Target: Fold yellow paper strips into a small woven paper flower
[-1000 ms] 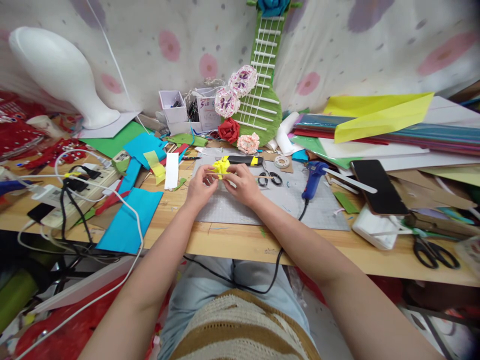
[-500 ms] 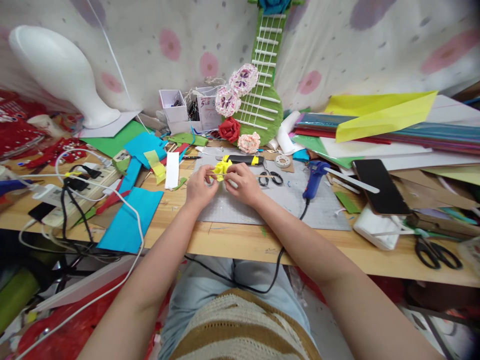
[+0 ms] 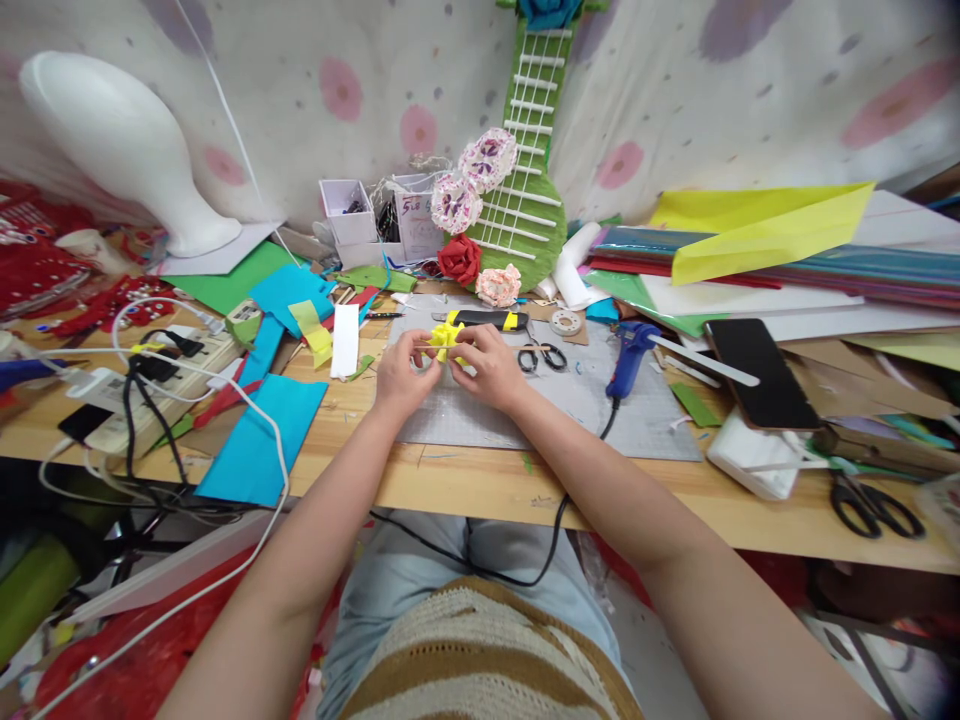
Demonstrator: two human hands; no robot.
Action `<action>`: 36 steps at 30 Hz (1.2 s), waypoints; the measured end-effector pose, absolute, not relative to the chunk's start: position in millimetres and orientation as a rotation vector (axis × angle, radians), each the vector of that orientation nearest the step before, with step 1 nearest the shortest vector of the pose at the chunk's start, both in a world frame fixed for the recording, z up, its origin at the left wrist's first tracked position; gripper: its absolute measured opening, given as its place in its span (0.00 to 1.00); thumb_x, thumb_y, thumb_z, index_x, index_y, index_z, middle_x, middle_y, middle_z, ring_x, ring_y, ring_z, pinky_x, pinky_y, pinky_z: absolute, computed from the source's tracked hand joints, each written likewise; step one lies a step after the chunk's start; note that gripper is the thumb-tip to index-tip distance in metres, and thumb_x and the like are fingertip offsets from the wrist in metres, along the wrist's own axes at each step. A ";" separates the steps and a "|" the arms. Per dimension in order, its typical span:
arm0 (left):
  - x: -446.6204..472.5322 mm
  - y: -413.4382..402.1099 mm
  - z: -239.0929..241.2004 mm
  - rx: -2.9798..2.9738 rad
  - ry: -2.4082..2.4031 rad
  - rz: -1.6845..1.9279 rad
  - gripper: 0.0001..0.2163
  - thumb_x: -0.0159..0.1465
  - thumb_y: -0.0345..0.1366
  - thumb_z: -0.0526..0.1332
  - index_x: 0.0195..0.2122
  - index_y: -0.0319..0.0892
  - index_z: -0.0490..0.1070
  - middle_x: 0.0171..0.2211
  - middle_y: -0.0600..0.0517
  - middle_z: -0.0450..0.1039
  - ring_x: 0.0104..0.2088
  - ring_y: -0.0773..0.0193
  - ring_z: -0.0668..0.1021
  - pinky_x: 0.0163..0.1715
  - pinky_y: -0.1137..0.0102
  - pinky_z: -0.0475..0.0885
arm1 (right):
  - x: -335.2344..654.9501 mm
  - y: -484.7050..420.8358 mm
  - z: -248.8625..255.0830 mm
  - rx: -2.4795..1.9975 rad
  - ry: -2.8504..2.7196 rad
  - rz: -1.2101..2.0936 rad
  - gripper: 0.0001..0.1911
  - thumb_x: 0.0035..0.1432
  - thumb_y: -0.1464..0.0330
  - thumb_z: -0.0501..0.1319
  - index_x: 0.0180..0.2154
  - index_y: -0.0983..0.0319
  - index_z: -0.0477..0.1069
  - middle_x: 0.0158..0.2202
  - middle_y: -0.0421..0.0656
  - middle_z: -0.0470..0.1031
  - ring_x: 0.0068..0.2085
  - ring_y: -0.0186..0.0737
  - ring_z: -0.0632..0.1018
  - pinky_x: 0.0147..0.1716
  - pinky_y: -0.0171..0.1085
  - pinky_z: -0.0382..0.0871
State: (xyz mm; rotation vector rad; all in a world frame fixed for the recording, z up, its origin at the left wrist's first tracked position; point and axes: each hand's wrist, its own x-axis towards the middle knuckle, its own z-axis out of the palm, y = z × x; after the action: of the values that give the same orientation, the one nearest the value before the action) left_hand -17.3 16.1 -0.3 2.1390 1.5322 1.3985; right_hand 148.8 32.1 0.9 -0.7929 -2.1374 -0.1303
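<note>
Head view: left hand, right hand grasp yellow paper, thin stick in fingers. Light pressure should spare folds.

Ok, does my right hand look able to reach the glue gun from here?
Probably yes: your right hand is just across the mat from the glue gun, with nothing tall between them. It's holding the crumpled yellow paper, though, so it would likely need to let go.
</note>
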 end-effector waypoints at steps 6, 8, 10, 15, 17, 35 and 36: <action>-15.9 16.1 0.1 2.202 1.509 1.440 0.14 0.51 0.29 0.61 0.39 0.43 0.65 0.27 0.57 0.72 0.25 0.70 0.69 0.32 0.71 0.67 | 147.0 30.7 1.5 -0.805 -2.143 -0.111 0.06 0.57 0.67 0.55 0.32 0.60 0.69 0.38 0.47 0.67 0.40 0.42 0.65 0.39 0.42 0.64; -15.9 16.3 -0.4 2.235 1.517 1.452 0.13 0.51 0.29 0.61 0.39 0.43 0.65 0.27 0.56 0.72 0.25 0.70 0.70 0.33 0.71 0.66 | 146.3 30.8 1.5 -0.818 -2.139 -0.113 0.06 0.58 0.68 0.54 0.32 0.60 0.69 0.38 0.47 0.67 0.40 0.42 0.66 0.39 0.42 0.63; -16.0 16.5 -0.7 2.272 1.534 1.460 0.12 0.52 0.29 0.61 0.38 0.43 0.66 0.27 0.56 0.72 0.25 0.69 0.70 0.34 0.70 0.66 | 145.5 31.0 1.6 -0.814 -2.139 -0.130 0.06 0.58 0.69 0.54 0.32 0.60 0.69 0.37 0.47 0.68 0.40 0.42 0.66 0.39 0.42 0.64; -17.5 16.1 2.0 2.387 1.541 1.463 0.08 0.53 0.29 0.60 0.35 0.43 0.70 0.31 0.54 0.71 0.31 0.66 0.72 0.37 0.69 0.67 | 144.9 30.0 3.3 -0.815 -2.156 -0.076 0.05 0.57 0.70 0.54 0.32 0.60 0.69 0.38 0.46 0.69 0.40 0.41 0.66 0.40 0.42 0.64; -18.6 15.8 3.4 2.409 1.563 1.482 0.06 0.53 0.30 0.60 0.33 0.44 0.72 0.33 0.52 0.70 0.36 0.64 0.72 0.39 0.68 0.67 | 145.5 29.3 4.9 -0.819 -2.155 -0.029 0.05 0.56 0.70 0.55 0.31 0.61 0.69 0.37 0.46 0.69 0.40 0.41 0.67 0.39 0.42 0.64; -23.1 13.5 9.1 2.570 1.536 1.404 0.07 0.58 0.36 0.60 0.35 0.48 0.76 0.34 0.51 0.72 0.37 0.63 0.72 0.41 0.65 0.65 | 154.2 32.7 12.8 -0.780 -2.163 0.240 0.01 0.51 0.71 0.57 0.28 0.60 0.66 0.36 0.45 0.69 0.40 0.40 0.69 0.42 0.42 0.65; -23.1 13.2 9.6 2.585 1.544 1.410 0.07 0.58 0.37 0.60 0.36 0.48 0.76 0.37 0.51 0.72 0.39 0.62 0.71 0.43 0.64 0.64 | 154.3 32.9 12.8 -0.769 -2.159 0.249 0.01 0.51 0.71 0.57 0.28 0.60 0.66 0.36 0.45 0.69 0.40 0.40 0.69 0.42 0.42 0.65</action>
State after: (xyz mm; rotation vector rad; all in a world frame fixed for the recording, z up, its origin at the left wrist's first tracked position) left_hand -23.1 13.2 9.6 2.5850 1.5442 1.4102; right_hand 154.3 32.9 12.8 -0.7690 -2.1591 0.2487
